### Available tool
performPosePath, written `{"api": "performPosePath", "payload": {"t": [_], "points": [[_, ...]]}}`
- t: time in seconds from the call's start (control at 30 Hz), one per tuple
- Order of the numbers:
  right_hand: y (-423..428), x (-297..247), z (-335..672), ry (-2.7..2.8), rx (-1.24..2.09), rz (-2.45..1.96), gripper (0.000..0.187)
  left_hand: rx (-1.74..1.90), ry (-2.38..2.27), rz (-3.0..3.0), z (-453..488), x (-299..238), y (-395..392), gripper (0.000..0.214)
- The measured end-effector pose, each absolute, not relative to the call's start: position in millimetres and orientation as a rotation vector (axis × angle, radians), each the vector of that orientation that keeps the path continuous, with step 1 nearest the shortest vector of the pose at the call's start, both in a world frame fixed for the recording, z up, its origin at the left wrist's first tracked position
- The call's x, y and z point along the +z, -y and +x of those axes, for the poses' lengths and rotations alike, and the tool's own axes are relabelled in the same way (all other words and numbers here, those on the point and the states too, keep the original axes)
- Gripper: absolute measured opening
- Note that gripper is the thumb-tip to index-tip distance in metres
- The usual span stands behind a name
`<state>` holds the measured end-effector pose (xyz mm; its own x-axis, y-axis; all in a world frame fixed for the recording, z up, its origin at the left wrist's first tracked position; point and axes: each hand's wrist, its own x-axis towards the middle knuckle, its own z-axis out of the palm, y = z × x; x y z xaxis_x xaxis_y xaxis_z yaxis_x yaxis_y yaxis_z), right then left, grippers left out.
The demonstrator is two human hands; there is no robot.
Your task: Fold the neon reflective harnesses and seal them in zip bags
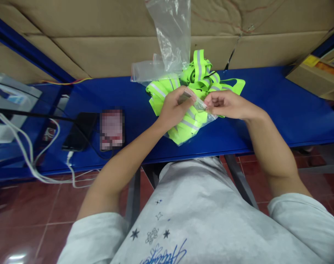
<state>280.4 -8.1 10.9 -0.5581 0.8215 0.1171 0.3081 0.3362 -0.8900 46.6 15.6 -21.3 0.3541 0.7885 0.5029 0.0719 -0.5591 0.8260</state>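
Observation:
A clear plastic bag (186,129) with folded neon-yellow reflective strap inside lies near the front of the blue table. My left hand (175,105) pinches the bag's upper edge at its left part. The right side of that same edge is between the fingertips of my right hand (226,104). Behind my hands sits a loose heap of neon-yellow straps (201,73) with grey reflective bands. More folded yellow strap (159,89) shows just left of the heap, partly covered by my left hand.
Empty clear bags (174,33) lean on the cardboard wall (109,55) behind the straps. On the left are a black phone (80,132), a second phone with a blurred screen (112,128) and white cables (32,157). A cardboard box (315,79) stands on the right.

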Motion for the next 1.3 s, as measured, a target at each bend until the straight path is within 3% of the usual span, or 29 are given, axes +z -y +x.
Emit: {"api": "performPosePath", "payload": {"t": [1.03,1.3], "points": [[11,4,272,2.014,1.003,-0.982,0.022,1.283,-0.764,1.856,43,-21,-20,0.046],[16,2,263,2.121,0.607,-0.993,0.017,1.259,-0.685,1.773,43,-23,-21,0.042]]}}
